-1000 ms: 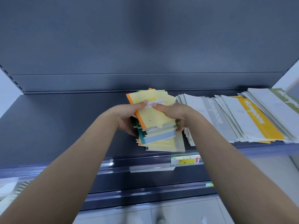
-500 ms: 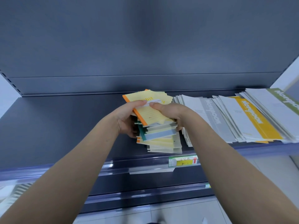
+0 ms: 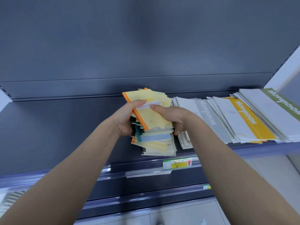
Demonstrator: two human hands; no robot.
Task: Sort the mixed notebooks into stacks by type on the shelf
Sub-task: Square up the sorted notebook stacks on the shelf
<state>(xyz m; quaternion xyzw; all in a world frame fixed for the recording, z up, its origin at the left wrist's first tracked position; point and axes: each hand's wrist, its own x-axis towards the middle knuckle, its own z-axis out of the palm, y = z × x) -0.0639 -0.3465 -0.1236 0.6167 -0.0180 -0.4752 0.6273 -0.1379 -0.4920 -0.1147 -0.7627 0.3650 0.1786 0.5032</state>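
On the dark shelf [image 3: 56,127], a stack of small notebooks [image 3: 154,135] is gripped from both sides, left hand [image 3: 128,117] and right hand [image 3: 172,116] curled round it, thumbs pressed on the yellow top cover [image 3: 151,114].

We see a green and yellow price label [image 3: 177,164] on the clear front rail [image 3: 113,169], right of its middle, a red arrow at its right end. Just under it juts a white strip [image 3: 148,174]. A smaller label [image 3: 207,186] sits on the lower rail [image 3: 146,193]. Behind rises a dark grey back panel [image 3: 146,46]; pale floor tiles [image 3: 178,215] lie below.
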